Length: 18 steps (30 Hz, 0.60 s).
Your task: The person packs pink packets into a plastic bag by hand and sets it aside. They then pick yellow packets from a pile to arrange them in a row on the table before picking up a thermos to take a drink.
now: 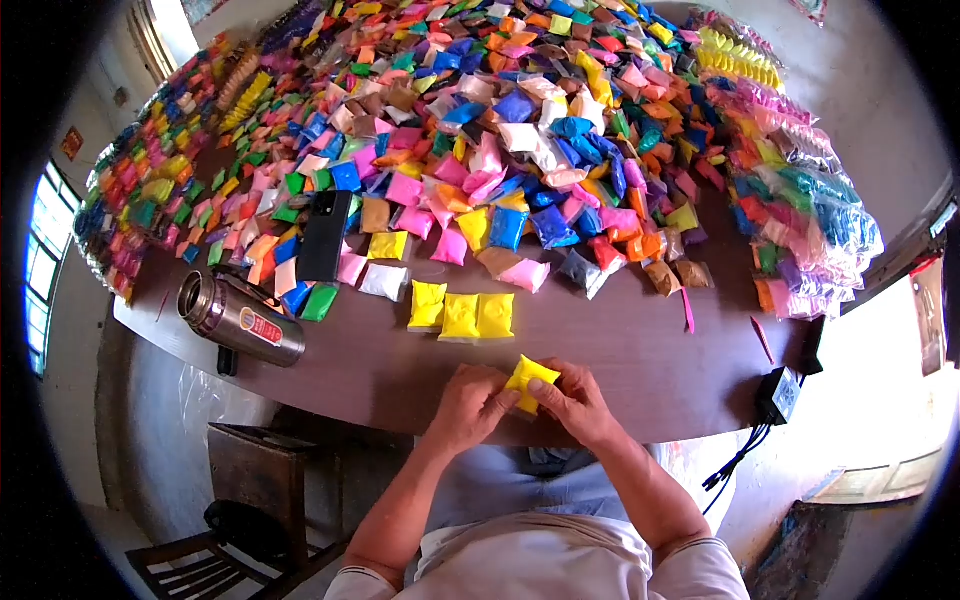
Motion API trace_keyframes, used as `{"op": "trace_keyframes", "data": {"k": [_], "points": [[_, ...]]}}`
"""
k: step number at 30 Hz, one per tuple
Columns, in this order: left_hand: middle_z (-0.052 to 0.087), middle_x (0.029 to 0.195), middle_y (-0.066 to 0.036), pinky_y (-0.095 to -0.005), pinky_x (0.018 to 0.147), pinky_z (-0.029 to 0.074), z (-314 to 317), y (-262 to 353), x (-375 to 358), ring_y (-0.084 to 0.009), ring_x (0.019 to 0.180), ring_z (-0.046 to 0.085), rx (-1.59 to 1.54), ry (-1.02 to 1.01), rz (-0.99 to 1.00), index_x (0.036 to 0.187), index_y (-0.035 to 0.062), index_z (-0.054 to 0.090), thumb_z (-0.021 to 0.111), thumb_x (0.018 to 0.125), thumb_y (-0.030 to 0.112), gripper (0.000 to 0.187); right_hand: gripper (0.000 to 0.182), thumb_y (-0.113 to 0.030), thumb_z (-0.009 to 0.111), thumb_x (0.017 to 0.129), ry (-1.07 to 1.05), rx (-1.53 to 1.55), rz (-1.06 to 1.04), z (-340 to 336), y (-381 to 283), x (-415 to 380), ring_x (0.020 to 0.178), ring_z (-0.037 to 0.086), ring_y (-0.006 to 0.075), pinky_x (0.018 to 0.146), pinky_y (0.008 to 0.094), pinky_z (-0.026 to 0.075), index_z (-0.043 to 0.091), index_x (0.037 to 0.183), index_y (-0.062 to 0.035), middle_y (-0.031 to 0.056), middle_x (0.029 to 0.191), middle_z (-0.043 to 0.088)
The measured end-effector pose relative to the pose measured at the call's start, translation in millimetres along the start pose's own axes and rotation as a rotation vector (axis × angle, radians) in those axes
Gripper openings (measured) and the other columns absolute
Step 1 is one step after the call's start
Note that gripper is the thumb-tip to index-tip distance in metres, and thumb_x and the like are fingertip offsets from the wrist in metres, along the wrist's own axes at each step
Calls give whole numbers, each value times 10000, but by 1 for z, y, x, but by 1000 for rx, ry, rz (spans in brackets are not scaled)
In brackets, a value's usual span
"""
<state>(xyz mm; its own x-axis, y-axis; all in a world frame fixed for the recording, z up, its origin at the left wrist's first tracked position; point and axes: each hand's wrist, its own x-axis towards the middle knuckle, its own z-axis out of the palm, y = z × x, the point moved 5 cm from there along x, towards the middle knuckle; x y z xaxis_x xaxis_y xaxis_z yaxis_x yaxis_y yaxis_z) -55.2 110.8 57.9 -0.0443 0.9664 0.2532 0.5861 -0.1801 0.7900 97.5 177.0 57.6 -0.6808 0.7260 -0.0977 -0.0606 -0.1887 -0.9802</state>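
Note:
Between both hands, over the near edge of the table, is a small yellow packet [531, 377]. My left hand [472, 407] is closed on its left side, thumb pressing the lower corner. My right hand [575, 402] pinches the right side, with the thumb across the front. Just beyond, on the brown tabletop, lie a yellow packet [427, 306] and two more side by side, a middle yellow packet [460, 317] and a right yellow packet [496, 316]. What the packets contain cannot be made out.
A huge heap of coloured packets [480, 150] covers the far side of the table [620, 350]. At left are a steel flask [245, 318] lying on its side and a black phone [325, 236]. A black power adapter [778, 397] with cables sits at the right edge.

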Motion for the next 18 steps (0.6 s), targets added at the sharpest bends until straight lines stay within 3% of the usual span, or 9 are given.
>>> {"op": "trace_keyframes", "data": {"k": [3, 8, 11, 15, 17, 18], "points": [[679, 838, -128, -433, 786, 473, 2, 4, 0, -326, 794, 637, 121, 40, 133, 846, 30, 654, 646, 946, 305, 293, 267, -190, 632, 988, 21, -63, -13, -3, 4, 0, 840, 583, 105, 744, 259, 483, 612, 1136, 32, 29, 940, 643], [682, 810, -99, -417, 766, 473, 2, 5, 3, -305, 778, 642, 76, 76, 105, 802, 45, 662, 696, 902, 258, 238, 300, -236, 647, 982, 88, -68, -29, -22, -6, 18, 851, 588, 109, 726, 263, 496, 631, 1103, 38, 54, 963, 654], [681, 792, -78, -405, 751, 473, 0, 8, 5, -288, 763, 643, 52, 63, 126, 775, 53, 662, 723, 871, 226, 207, 323, -143, 685, 892, 162, -595, -74, -43, -13, 48, 678, 600, 156, 632, 310, 498, 605, 1154, 28, 138, 857, 646], [691, 789, -70, -388, 778, 473, 2, 6, 4, -264, 774, 658, 17, 48, 134, 766, 44, 672, 715, 889, 227, 225, 325, -136, 691, 879, 206, -666, -63, -44, -23, 73, 723, 644, 211, 670, 341, 520, 606, 1161, 1, 157, 868, 664], [691, 788, -69, -389, 773, 473, 3, 5, 3, -263, 774, 658, 5, 54, 130, 762, 46, 670, 719, 887, 233, 229, 344, -137, 710, 859, 242, -780, -85, -43, -22, 79, 818, 680, 296, 721, 389, 537, 609, 1171, -32, 175, 926, 674], [691, 787, -67, -390, 767, 473, 3, 4, 3, -261, 775, 659, -9, 57, 130, 758, 49, 669, 723, 884, 239, 234, 344, -137, 710, 859, 238, -783, -87, -42, -21, 81, 818, 680, 296, 721, 389, 537, 609, 1171, -32, 175, 926, 674]]}}
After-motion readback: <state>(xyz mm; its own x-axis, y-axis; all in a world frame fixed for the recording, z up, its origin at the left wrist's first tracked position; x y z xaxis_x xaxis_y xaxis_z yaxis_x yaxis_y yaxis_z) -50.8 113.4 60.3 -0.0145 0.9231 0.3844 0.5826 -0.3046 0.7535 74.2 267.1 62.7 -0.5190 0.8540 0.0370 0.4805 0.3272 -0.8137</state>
